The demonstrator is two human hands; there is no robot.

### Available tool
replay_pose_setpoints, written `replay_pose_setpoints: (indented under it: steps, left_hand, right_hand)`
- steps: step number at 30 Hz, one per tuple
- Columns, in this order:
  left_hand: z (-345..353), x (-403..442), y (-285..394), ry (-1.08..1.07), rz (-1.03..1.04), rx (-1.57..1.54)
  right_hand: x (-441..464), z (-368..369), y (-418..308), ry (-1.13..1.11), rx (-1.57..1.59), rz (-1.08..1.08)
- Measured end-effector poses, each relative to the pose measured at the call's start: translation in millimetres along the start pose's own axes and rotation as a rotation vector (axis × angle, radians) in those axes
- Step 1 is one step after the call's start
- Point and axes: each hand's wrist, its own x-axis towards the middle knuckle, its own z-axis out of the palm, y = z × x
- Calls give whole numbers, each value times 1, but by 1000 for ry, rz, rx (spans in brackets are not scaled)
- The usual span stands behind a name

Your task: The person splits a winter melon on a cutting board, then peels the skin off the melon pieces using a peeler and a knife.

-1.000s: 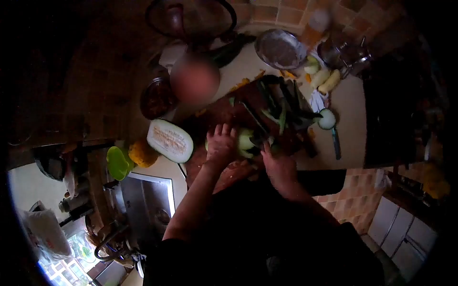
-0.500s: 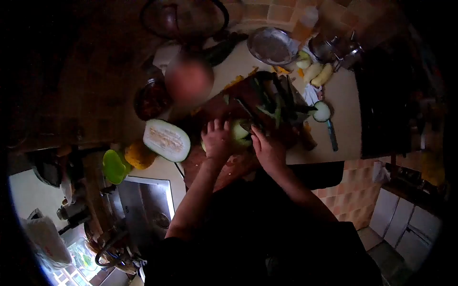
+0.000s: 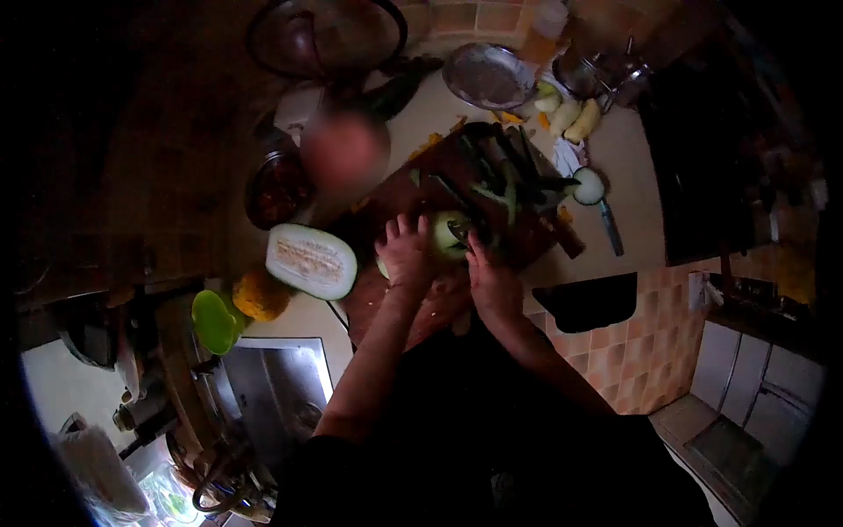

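Observation:
My left hand (image 3: 407, 253) lies over a peeled pale-green melon piece (image 3: 449, 230), its fingers spread across the top and holding it against the brown cutting board (image 3: 430, 309). In my right hand (image 3: 493, 283) is a small dark tool, apparently a peeler (image 3: 457, 231), its head against the right end of the melon piece. Poor light hides the tool's exact form. Beyond my hands, dark green peel strips (image 3: 505, 171) are heaped on the board. A halved winter melon (image 3: 311, 261), pale flesh and seeds upward, sits left of my left hand.
Left are an orange-yellow fruit (image 3: 261, 296), a green bowl (image 3: 215, 321) and a metal sink (image 3: 279, 386). A metal basin (image 3: 489, 81), peeled pale vegetables (image 3: 580, 120) and a teal-handled utensil (image 3: 612, 229) lie back right. A dark jar (image 3: 279, 189) stands back left.
The camera view has shifted slightly. My right hand and the tool have moved a little along the melon piece's right end; my left hand stays on it.

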Motion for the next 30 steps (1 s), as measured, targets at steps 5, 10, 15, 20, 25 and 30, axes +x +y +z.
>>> replay_pose_setpoints:
  steps: [5,10,15,20,25,30]
  left_hand:
    - [3,3,0,23,1,-45]
    - [-25,-3,4,-62,15,-68]
    - [22,9,0,92,38,44]
    - [10,8,0,34,36,54]
    - [14,7,-2,66,76,81]
    - [10,9,0,137,57,30]
  right_hand:
    - [15,4,9,31,-17,-53]
    - [18,-2,1,-142,-43,114]
    - [-3,2,6,-39,49,133]
    - [7,-5,0,-155,24,210]
    - [-6,4,7,-68,121,180]
    - [-4,-8,-3,-110,112,206]
